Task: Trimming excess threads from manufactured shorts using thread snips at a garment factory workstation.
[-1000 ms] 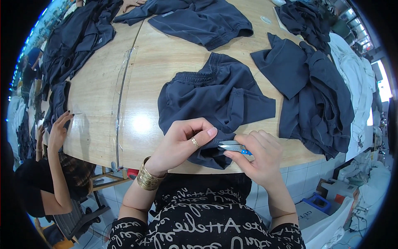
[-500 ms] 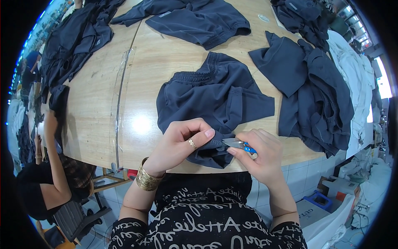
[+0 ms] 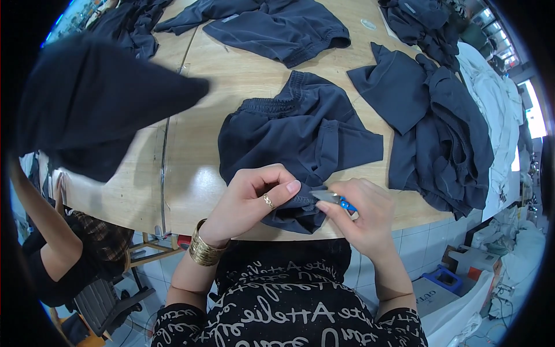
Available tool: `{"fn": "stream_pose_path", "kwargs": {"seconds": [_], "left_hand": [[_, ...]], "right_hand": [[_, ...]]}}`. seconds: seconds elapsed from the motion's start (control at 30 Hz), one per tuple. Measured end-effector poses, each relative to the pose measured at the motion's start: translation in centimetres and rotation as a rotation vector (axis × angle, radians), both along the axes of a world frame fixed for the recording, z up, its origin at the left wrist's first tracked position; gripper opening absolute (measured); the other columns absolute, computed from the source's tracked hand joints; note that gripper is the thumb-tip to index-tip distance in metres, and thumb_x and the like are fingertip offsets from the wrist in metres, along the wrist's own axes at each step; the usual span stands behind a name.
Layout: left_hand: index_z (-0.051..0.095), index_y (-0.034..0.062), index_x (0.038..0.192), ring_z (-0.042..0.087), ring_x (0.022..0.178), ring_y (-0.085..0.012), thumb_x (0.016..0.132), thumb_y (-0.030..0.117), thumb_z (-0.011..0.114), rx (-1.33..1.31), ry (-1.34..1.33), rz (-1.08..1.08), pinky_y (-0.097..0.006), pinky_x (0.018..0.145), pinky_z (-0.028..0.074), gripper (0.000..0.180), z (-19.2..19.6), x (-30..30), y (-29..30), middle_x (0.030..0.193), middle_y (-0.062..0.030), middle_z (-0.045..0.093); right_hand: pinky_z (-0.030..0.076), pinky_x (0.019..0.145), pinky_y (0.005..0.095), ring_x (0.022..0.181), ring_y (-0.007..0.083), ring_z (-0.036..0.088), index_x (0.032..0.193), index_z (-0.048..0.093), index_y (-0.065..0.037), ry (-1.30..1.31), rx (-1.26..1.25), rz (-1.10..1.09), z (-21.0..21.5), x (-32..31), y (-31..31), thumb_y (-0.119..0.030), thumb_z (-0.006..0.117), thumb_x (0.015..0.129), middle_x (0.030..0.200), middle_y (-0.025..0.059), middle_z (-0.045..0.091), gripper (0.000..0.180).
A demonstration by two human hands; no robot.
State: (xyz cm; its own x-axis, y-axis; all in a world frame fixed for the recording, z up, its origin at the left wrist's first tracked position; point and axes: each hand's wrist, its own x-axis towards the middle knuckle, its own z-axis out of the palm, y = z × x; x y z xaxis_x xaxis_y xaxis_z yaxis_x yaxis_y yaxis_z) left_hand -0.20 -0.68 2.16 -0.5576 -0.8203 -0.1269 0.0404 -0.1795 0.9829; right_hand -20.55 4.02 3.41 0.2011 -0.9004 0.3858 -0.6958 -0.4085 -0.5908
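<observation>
A worker's left hand (image 3: 254,194) pinched the hem of dark navy shorts (image 3: 300,139) at the near edge of the wooden surface (image 3: 231,75), holding it taut. Just right of that grip, the right hand (image 3: 358,217) closed on blue-handled thread snips (image 3: 332,198), blades meeting the seam.

Dark navy shorts (image 3: 300,136) with gathered elastic waistband, lying crumpled on pale wooden table near its near edge, waistband toward far side, 1 leg spread to right. Near hem bunched and pinched between fingers. Small metal thread snips (image 3: 332,198) with blue handle, blades pointing left, touching that hem.
</observation>
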Motion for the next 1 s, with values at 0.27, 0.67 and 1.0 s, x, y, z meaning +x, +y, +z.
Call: {"fn": "stream_pose_path", "kwargs": {"seconds": [0.27,0.67,1.0], "left_hand": [[0.064,0.0012,0.085,0.053,0.072,-0.0110,0.085,0.014,0.064,-0.349,-0.168,0.109,-0.024,0.067,0.042,0.013,2.0,0.5,0.7,0.084,-0.0039,0.058],[0.070,0.0040,0.094,0.057,0.096,-0.0354,0.077,0.003,0.069,-0.393,0.921,-0.365,-0.033,0.080,0.053,0.017,8.2,0.1,3.7,0.122,-0.0283,0.043],[0.062,0.0027,0.099,0.054,0.105,-0.0297,0.079,0.006,0.063,-0.668,-0.304,0.164,-0.043,0.095,0.039,0.020,0.2,-1.0,-1.8,0.106,-0.0155,0.059]], "right_hand": [[0.033,0.057,0.0181,0.064,0.0034,0.040,0.098,0.059,-0.005,-0.494,0.395,-0.180,-0.7,-1.0,0.2,-0.009,0.071,0.076,0.076,-0.0033,0.053,0.026],[0.034,0.057,0.0196,0.065,0.0052,0.043,0.089,0.061,0.000,-0.348,0.299,-0.352,-1.0,-3.3,0.4,-0.004,0.063,0.082,0.073,0.0007,0.052,0.008],[0.037,0.057,0.0192,0.060,0.0052,0.047,0.090,0.061,0.000,-0.339,0.328,-0.545,-3.3,-5.3,-0.2,-0.010,0.061,0.087,0.066,0.0018,0.053,0.011]]}}
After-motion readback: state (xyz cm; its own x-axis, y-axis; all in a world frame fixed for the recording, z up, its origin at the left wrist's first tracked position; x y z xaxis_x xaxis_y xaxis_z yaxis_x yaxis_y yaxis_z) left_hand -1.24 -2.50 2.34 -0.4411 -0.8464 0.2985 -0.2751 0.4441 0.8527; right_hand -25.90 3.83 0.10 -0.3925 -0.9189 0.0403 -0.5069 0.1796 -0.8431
